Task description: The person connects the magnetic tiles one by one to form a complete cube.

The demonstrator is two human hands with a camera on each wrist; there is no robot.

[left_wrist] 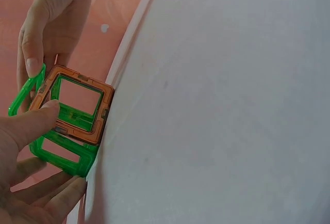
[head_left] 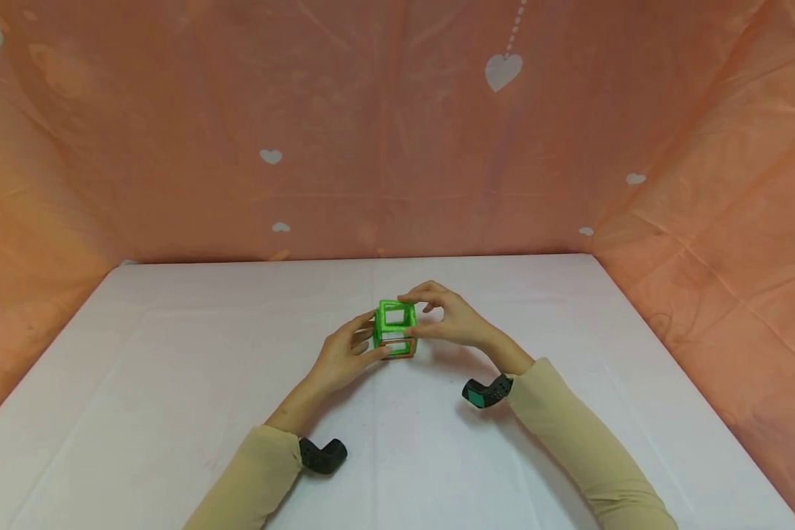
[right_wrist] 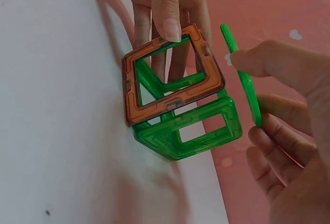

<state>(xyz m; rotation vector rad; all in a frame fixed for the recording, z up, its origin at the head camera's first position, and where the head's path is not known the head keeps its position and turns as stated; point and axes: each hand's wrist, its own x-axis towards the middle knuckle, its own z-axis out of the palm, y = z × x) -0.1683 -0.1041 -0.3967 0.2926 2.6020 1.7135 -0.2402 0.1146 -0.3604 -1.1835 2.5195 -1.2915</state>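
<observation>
A small cube of green magnetic square frames [head_left: 395,318] with one orange frame [head_left: 397,346] on its near side stands mid-table. My left hand [head_left: 369,343] holds it from the left: the thumb [left_wrist: 36,122] presses the orange frame [left_wrist: 77,105], and the other fingers [left_wrist: 49,201] lie against a green frame [left_wrist: 62,154]. My right hand [head_left: 419,315] pinches a green frame [right_wrist: 243,77] at the cube's right side, thumb [right_wrist: 273,61] on it. In the right wrist view that frame stands slightly apart from the orange frame [right_wrist: 170,77] and the green frames below [right_wrist: 193,133].
The white table [head_left: 172,383] is walled by an orange heart-printed sheet [head_left: 384,125] at the back and both sides. Black wrist cameras [head_left: 323,455] [head_left: 486,392] sit on both sleeved forearms.
</observation>
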